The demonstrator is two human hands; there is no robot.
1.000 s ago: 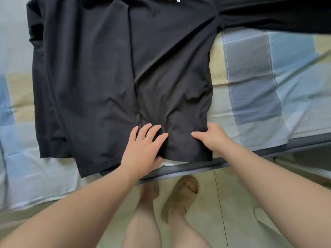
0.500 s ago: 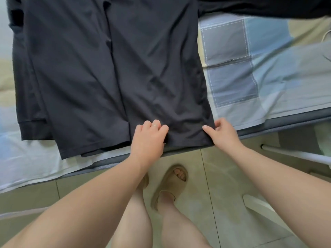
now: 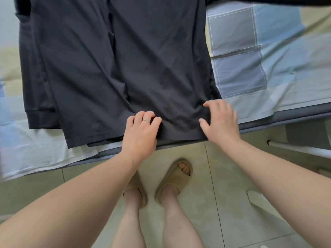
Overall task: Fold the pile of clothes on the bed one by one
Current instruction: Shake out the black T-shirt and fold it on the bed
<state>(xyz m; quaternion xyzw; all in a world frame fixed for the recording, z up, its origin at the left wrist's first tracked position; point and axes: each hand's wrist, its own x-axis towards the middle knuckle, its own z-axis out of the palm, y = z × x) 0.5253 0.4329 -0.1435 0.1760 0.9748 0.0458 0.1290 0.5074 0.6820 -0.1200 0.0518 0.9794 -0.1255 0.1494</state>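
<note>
The dark garment (image 3: 152, 59) runs toward 12 o'clock from its hem at the bed (image 3: 279, 72) edge (your left hand (image 3: 141, 133) grips that hem; your right hand (image 3: 221, 122) touches its corner, grip indeterminate).
</note>
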